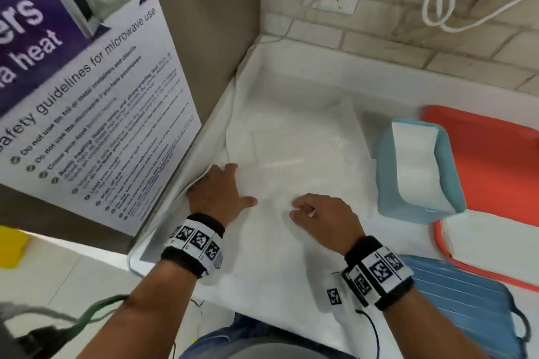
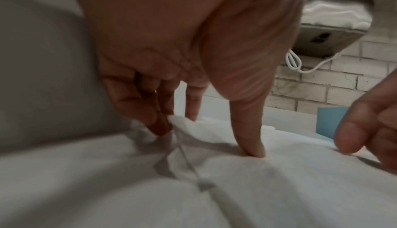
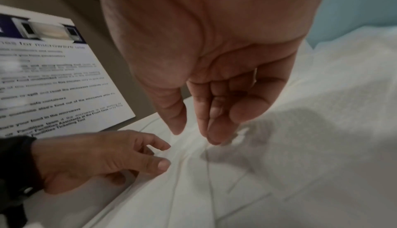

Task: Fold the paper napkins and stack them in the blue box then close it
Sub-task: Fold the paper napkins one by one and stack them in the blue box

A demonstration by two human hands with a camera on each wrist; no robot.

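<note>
the left hand (image 1: 217,194) lies spread on the left edge of a white paper napkin (image 1: 294,154) that is laid flat on the counter (image 1: 335,73), thumb tip pressing down on the sheet and the other fingertips (image 2: 160,130) at its raised edge, though i cannot tell whether they pinch it. the right hand (image 1: 322,217) hangs just beside it over the same napkin, fingers loosely curled and holding nothing, their tips close to the paper. the blue box (image 1: 455,183) stands open to the right with folded napkins inside, beside a red tray (image 1: 495,154), and its blue lid (image 1: 466,300) lies nearer the person.
</note>
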